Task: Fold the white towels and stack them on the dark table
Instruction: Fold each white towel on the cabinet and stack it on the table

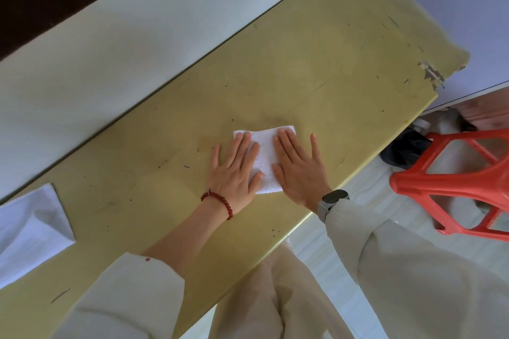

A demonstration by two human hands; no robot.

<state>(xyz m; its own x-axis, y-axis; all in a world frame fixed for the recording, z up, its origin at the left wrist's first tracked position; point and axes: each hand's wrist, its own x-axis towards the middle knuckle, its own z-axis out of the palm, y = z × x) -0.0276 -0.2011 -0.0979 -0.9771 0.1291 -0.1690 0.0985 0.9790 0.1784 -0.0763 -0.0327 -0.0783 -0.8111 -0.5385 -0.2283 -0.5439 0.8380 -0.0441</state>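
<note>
Pressing flat, both palms pin a folded white towel [264, 157] to the yellow-green table [316, 63] — likely to set the crease. Left hand [234, 170] covers its 9 o'clock edge, right hand [298, 170] its 3 o'clock edge — fingers spread, each grip released, grasping nothing.

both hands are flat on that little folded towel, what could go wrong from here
1. The towel is small and thick; when the left hand and right hand lift, the fold may spring open.
2. It lies near the table's front edge, so sliding it toward the body could drop it to the floor.
3. The table looks scuffed and marked, which may soil the white cloth.
</note>
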